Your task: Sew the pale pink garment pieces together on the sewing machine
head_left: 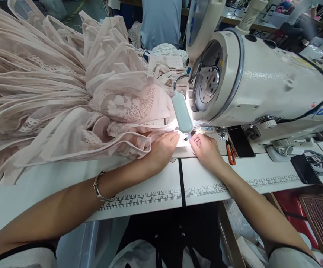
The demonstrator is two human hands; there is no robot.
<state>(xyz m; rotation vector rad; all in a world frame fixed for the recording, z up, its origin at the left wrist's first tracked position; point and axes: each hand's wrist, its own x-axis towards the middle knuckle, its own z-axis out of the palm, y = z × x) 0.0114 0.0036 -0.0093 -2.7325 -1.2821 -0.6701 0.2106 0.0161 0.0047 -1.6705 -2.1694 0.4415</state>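
Note:
My left hand (163,150) lies low by the needle area of a white sewing machine (273,82), its fingers pressed together on the edge of a pale pink lace bra (128,102). Just right of the needle area, my right hand (206,150) is closed in a pinch, the thumb against the curled fingers. What it pinches is too small and too brightly lit to make out. A pale green lamp head or guard (182,113) hangs over the gap between my hands and hides the needle and presser foot. More bras with straps (33,85) are heaped to the left.
Orange-handled thread snips (230,153) and a dark phone (241,142) lie right of my right hand. Another dark flat device (305,168) sits farther right. A printed ruler (147,197) runs along the table's front edge. Behind the machine, a person in blue (161,24) is partly visible.

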